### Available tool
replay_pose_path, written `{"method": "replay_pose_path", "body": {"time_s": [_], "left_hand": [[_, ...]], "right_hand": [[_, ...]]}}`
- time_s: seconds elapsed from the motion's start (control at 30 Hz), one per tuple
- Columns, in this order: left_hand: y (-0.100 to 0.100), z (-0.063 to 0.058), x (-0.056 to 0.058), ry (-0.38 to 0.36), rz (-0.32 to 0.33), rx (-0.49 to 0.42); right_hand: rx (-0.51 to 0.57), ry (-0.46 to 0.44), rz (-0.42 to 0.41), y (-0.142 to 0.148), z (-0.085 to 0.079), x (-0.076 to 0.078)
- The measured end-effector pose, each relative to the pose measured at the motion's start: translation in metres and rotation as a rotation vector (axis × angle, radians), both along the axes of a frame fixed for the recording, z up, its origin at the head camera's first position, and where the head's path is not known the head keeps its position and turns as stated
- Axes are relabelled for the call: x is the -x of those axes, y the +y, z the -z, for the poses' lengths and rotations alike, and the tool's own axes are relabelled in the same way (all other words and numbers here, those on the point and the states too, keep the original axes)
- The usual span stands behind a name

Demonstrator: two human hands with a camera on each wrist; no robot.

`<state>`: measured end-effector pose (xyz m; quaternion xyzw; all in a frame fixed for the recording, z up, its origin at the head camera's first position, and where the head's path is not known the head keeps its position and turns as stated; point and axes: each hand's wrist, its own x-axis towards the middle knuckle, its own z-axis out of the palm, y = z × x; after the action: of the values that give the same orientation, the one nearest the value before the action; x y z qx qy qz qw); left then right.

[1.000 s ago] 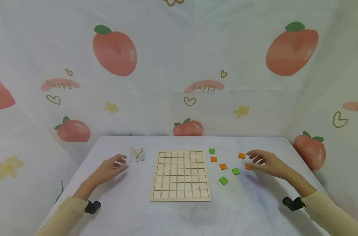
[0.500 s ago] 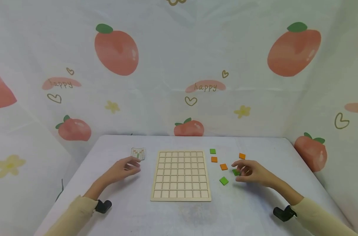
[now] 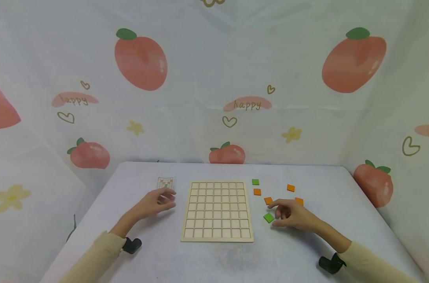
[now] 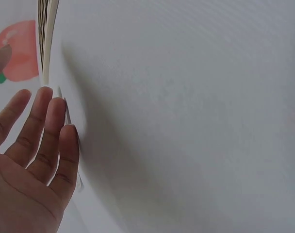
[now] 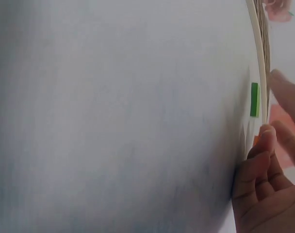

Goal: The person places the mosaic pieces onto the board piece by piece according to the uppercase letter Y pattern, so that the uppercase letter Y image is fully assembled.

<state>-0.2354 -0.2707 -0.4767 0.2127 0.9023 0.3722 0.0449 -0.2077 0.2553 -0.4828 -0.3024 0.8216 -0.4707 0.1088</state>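
Note:
My right hand (image 3: 295, 215) hovers to the right of the wooden grid board (image 3: 217, 215), with its thumb and index finger apart beside a green square tile (image 3: 268, 217). An orange tile (image 3: 268, 201) lies just beyond the index fingertip. Another green tile, seen earlier, is hidden by this hand. In the right wrist view, the green tile (image 5: 254, 99) stands out near the thumb, and nothing shows between the fingers. My left hand (image 3: 157, 204) holds nothing and hangs with relaxed fingers left of the board. Behind it, a small printed pattern card (image 3: 166, 182) is partly covered.
Further back lie a green tile (image 3: 255, 182) and an orange tile (image 3: 257, 192). Two more orange tiles are at the right, one (image 3: 290, 188) in plain sight and one (image 3: 299, 201) partly behind the right hand. A printed curtain (image 3: 193, 78) hangs behind the white table (image 3: 218, 263).
My right hand has moved left and nearer to me, from the orange tiles at the right to the front green tile. The left hand has moved right toward the board, over part of the card.

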Motion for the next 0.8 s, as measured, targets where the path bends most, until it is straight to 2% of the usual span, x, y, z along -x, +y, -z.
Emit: {"method": "replay_pose_path", "body": {"time_s": [0.33,0.53,0.63,0.8], "left_hand": [[0.021,0.004,0.011,0.015,-0.002,0.039],[0.030,0.009,0.019,0.059,-0.013,0.077],[0.034,0.010,0.021,0.088,0.009,0.069],[0.039,0.008,0.021,0.093,0.033,0.066]], "right_hand": [[-0.041,0.018,0.045,-0.009,0.003,0.000],[-0.071,-0.007,0.069,-0.013,0.002,-0.001],[-0.078,-0.011,0.076,-0.014,0.002,-0.002],[-0.080,-0.021,0.078,-0.015,0.003,0.000]]}}
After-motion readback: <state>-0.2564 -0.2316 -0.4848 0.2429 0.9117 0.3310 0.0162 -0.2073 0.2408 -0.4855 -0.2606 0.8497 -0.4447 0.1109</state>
